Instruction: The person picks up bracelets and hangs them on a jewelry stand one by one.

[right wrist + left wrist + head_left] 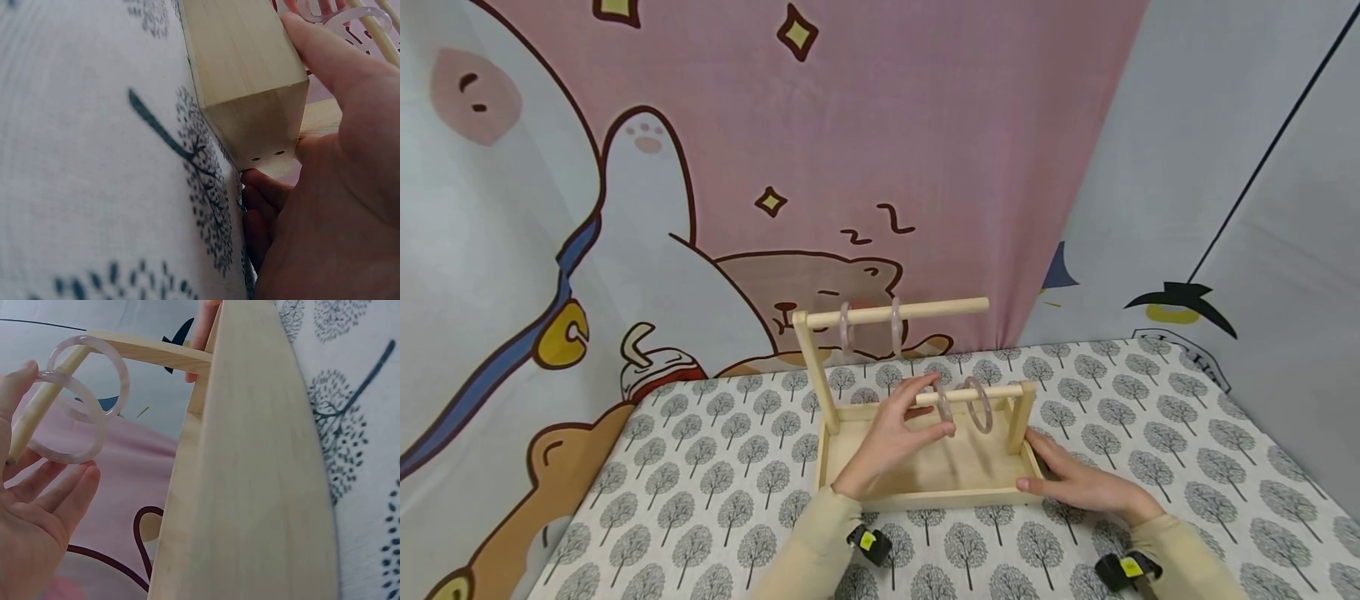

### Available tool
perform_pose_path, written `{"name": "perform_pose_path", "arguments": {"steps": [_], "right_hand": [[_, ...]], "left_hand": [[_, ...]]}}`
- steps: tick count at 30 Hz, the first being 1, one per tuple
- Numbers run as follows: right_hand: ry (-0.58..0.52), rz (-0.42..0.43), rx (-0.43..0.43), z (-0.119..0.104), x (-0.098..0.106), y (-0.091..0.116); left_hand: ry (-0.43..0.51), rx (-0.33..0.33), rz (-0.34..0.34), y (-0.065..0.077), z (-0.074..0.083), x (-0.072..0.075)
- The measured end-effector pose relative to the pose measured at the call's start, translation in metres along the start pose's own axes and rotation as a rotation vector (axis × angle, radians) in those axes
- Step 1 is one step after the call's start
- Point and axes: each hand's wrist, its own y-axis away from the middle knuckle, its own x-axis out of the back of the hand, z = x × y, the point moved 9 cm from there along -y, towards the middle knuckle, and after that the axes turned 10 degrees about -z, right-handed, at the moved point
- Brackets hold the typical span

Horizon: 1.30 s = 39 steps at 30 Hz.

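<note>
A pale wooden bangle display stand (925,502) sits on the table, with a tray base and two rods. Two translucent pinkish bangles hang on its upper rod (940,308). On the lower rod (1000,392) are two more: an outer bangle (94,434) and an inner bangle (980,406) nearer the post. My left hand (898,429) holds the outer bangle by its edges between thumb and fingers, around the rod's free end. At the tray's right end, my right hand (1086,483) grips the front corner, thumb on the front wall and fingers around the end (265,125).
A white cloth with grey trees (715,483) covers the table. Behind it hangs a cartoon-printed curtain (865,150), close to the back of the stand. The upper rod's free end points right, the lower rod's free end left. Both wrists wear black straps (1127,570).
</note>
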Motion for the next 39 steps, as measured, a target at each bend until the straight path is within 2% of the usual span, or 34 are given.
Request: {"name": "perform_pose_path", "arguments": {"steps": [6,12,16,33,39], "right_hand": [[0.000,-0.011,-0.009,0.0024,0.0002,-0.0002],[0.004,0.007,-0.008,0.0035,0.0015,0.0000],[0.017,0.022,-0.001,0.0035,0.0019,-0.0001],[0.005,0.022,0.011,0.0022,0.0013,0.0006],[0.002,0.013,-0.009,0.0080,0.0013,-0.0010]], "left_hand": [[-0.192,0.052,0.005,-0.0008,0.0041,0.0035],[-0.267,0.028,-0.004,-0.0019,0.0082,0.0041],[-0.273,0.018,-0.009,-0.0031,0.0090,0.0038],[-0.251,0.046,-0.005,-0.0037,0.0046,0.0012],[-0.244,0.025,-0.002,-0.0042,0.0056,0.0009]]}}
